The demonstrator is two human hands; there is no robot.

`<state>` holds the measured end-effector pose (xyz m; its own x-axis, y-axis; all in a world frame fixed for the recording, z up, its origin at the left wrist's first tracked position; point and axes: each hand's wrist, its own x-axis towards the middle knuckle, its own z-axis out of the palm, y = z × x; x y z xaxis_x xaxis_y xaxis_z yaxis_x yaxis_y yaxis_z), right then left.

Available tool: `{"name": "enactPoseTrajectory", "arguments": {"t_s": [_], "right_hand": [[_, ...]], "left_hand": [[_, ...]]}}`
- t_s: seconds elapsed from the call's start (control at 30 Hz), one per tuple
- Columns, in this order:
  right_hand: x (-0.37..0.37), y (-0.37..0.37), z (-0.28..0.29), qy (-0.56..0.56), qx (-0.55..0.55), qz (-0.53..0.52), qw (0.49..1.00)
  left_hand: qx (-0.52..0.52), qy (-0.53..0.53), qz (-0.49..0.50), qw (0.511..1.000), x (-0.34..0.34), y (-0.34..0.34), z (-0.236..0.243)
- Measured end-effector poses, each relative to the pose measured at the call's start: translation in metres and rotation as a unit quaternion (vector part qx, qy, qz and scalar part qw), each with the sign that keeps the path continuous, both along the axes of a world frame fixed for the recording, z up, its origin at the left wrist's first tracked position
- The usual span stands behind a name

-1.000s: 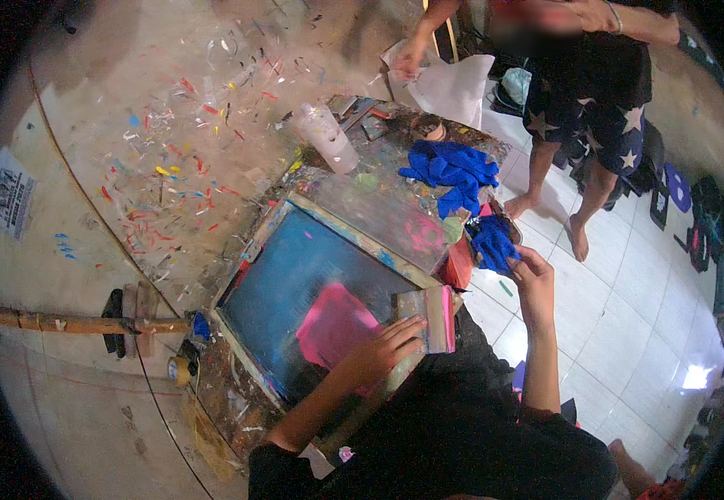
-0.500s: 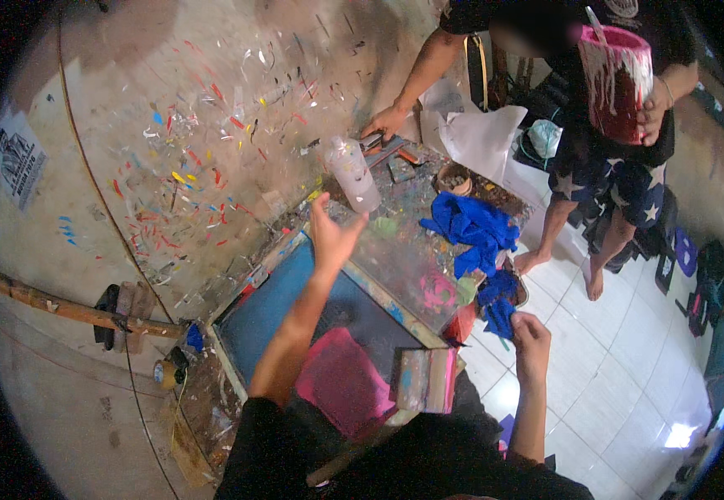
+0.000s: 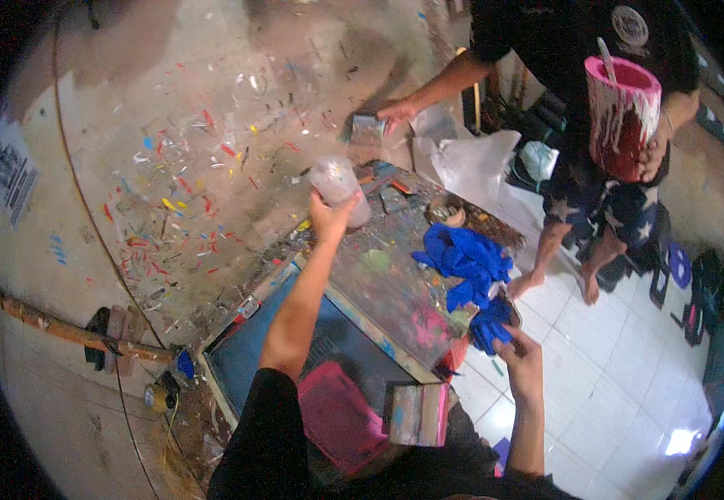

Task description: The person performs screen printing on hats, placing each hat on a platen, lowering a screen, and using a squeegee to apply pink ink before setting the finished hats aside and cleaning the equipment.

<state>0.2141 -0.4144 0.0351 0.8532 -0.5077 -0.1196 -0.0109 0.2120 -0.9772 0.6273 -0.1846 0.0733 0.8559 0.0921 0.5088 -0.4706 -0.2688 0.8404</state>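
Left hand (image 3: 331, 218) wrapped around the clear bottle (image 3: 337, 177) at eleven o'clock — whether it's clear of the desk (image 3: 383, 250), can't tell! Right hand (image 3: 522, 357), at four, pinches the edge of the blue cloth (image 3: 488, 327). Progress check: a pink patch (image 3: 341, 417) already covers part of the framed screen (image 3: 249, 337) at six, and the wooden-backed scraper (image 3: 416, 414) rests unheld at five; how much remains, these views don't settle. Lettering? Blurred print on the wall sheet (image 3: 10, 177) toward nine — and a pale round shirt emblem (image 3: 630, 27) near two, unreadable.
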Motion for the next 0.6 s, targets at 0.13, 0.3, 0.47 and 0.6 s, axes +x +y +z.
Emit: {"name": "enactPoseTrajectory", "arguments": {"t_s": [0.13, 0.3, 0.47, 0.6], "right_hand": [[0.028, 0.017, 0.034, -0.053, 0.014, 0.04, 0.998], [0.035, 0.033, 0.065, -0.105, -0.002, 0.074, 0.992], [0.024, 0.052, 0.069, -0.112, 0.04, 0.105, 0.987], [0.016, 0.073, 0.073, -0.106, 0.032, 0.156, 0.981]], "left_hand": [[-0.032, -0.093, -0.085, 0.991, -0.063, 0.024, 0.064], [0.138, -0.156, -0.098, 0.973, -0.191, 0.044, 0.122], [0.327, -0.169, -0.163, 0.915, -0.29, 0.076, 0.121], [0.392, -0.079, -0.2, 0.895, -0.329, 0.102, 0.091]]}}
